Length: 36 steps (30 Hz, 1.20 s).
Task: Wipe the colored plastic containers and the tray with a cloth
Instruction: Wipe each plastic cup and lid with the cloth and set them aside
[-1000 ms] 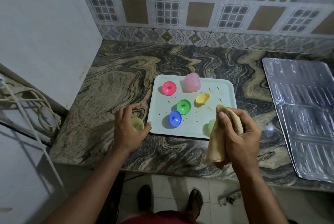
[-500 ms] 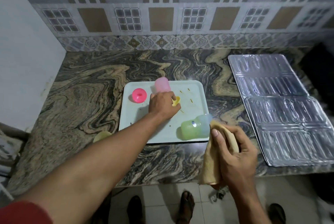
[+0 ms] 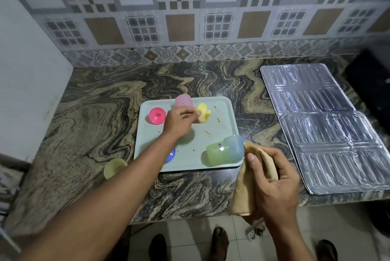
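Observation:
A pale tray [image 3: 223, 113] with yellow smears lies on the marble counter. On it sit a pink lid [image 3: 157, 115], a pink cup [image 3: 184, 100], a blue lid [image 3: 171, 154] partly hidden by my forearm, and a green and blue cup pair [image 3: 224, 153] lying on its side at the front right. My left hand [image 3: 179, 122] reaches over the tray and pinches a yellow container [image 3: 203, 113], lifted and tilted. My right hand [image 3: 274, 180] grips a tan cloth [image 3: 244, 193] just right of the tray's front corner. A pale yellow cup [image 3: 115, 168] stands on the counter left of the tray.
A ribbed silver foil sheet [image 3: 322, 125] covers the counter's right side. A dark object [image 3: 371, 90] sits at the far right. The white wall [image 3: 27, 83] closes the left. The counter's front edge runs just below my right hand, with feet on the tiled floor underneath.
My left hand went from the pale yellow cup on the counter to the tray and has picked up the yellow container. The right hand holds the cloth in much the same place.

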Motion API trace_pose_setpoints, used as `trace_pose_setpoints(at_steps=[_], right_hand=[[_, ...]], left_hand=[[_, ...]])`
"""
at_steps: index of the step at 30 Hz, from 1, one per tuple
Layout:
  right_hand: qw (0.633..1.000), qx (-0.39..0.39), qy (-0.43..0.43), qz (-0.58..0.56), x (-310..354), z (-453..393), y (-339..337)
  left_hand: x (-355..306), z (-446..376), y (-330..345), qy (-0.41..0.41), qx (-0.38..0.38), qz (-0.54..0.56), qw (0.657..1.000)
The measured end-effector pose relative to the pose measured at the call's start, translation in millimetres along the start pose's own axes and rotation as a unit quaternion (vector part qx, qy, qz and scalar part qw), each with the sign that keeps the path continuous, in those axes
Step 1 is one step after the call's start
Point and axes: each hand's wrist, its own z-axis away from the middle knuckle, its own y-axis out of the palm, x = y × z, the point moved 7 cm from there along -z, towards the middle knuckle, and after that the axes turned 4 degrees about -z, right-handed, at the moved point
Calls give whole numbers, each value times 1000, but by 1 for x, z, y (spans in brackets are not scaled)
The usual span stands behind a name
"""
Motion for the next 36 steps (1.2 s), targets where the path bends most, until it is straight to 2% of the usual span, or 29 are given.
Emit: trace_pose_setpoints(at_steps=[2,5,7,9,15,20,23,32,36], right_hand=[[1000,-1,-6,-16,5,-4,9],[999,4,-20,-36,14,-9,29],[999,-2,-37,-23,23,-9,42],[998,5,-58,-6,34,-9,56],[989,54,-139,20,63,1,95],[975,36,-213,51,77,2,105],[973,48,-222,35,82,-3,108],[980,72,-180,35,80,-21,116],[987,48,-145,49,76,-51,116]], left_hand=[[-8,30,-8,-32,21,168,985],[-17,77,-21,-74,45,353,932],[-23,103,-30,-73,52,418,904],[-30,124,-37,-63,58,441,893],[-49,163,-45,14,57,395,917],[-59,175,-56,79,35,330,940],[-61,176,-66,106,42,295,949],[-76,181,-86,180,150,170,957],[-62,194,-71,157,235,124,951]])
